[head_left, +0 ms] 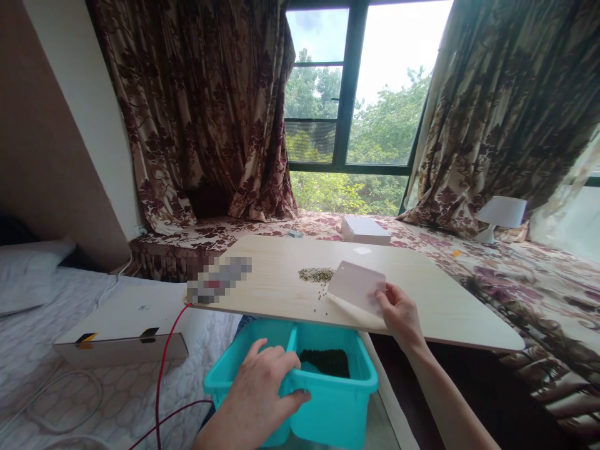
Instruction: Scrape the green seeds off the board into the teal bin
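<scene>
- The person's right hand point(398, 306) was closed in a pinch, thumb and fingers gripping the near right corner of a translucent sheet point(356, 284).
- The sheet was held tilted over the middle of a pale wooden tabletop point(435, 312), its left edge just beside a flat heap of small greenish grains point(315, 274); whether it touched them could not be told.
- The heap lay to the left of the sheet, with a few loose grains scattered on its near side.
- The person's left hand point(265, 384) was partly curled over the near rim of a teal bin point(330, 409), thumb on the outside, gripping it beside the divider.
- The bin was in front of the table's near edge, with two compartments; the right one held a dark green mass of grains point(323, 360).
- At the tabletop's left end was a pixelated object point(218, 282), with a red cable point(164, 369) hanging near it.
- To the left, a white case point(126, 325) rested on a quilted bed point(28, 375).
- On the far side, a white box point(365, 230) and, farther right, a lamp point(504, 212) stood on a flower-patterned ledge, below patterned curtains point(210, 112) and a window point(342, 94) showing trees.
</scene>
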### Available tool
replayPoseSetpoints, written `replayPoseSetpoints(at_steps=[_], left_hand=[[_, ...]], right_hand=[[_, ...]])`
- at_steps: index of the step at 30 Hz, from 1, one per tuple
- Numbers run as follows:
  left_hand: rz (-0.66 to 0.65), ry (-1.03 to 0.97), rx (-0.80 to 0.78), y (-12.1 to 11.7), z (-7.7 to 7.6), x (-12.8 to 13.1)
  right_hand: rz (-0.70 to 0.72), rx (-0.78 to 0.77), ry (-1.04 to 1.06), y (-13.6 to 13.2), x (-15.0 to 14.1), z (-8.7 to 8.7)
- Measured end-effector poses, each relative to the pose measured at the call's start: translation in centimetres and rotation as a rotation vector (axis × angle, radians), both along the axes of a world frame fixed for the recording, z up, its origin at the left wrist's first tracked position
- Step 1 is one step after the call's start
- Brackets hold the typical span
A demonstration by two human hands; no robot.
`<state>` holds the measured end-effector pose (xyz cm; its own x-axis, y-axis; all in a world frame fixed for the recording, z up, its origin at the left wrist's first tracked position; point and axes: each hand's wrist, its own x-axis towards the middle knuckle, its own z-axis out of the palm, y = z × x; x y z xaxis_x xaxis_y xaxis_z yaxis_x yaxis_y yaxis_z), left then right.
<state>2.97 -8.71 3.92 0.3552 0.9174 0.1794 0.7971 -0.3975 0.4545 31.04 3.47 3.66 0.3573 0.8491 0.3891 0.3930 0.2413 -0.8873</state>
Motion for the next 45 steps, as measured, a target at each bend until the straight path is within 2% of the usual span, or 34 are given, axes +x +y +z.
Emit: replayPoseSetpoints(at_steps=[7,17,22,25,29,34,40,45], left_hand=[[0.013,-0.011,-0.008,0.1,0.0,-0.3],[0.026,0.004,-0.012,0.1,0.2,-0.6],[0.026,0.022,-0.018,0.1,0.4,-0.6],[0.033,0.015,-0.015,0.1,0.4,-0.8],[0.04,-0.003,-0.011,0.2,0.3,-1.0],[0.042,0.006,-0.012,0.1,0.4,-1.1],[0.042,-0.005,-0.025,0.0,0.5,-1.0],[0.044,-0.007,-0.025,0.1,0.4,-1.1]], right_hand=[[0.081,-0.002,0.021,0.3,-0.4,0.4],[0.114,-0.004,0.044,0.8,-1.1,0.6],[0.191,-0.035,0.077,-0.2,-1.2,1.0],[0.147,-0.038,0.084,-1.0,-0.6,1.2],[0.11,-0.061,0.104,-2.1,0.0,0.9],[0.185,-0.118,0.138,-3.2,-0.2,0.8],[0.148,-0.075,0.142,-2.6,-0.7,0.7],[0.197,-0.124,0.123,-2.2,-0.6,-0.3]])
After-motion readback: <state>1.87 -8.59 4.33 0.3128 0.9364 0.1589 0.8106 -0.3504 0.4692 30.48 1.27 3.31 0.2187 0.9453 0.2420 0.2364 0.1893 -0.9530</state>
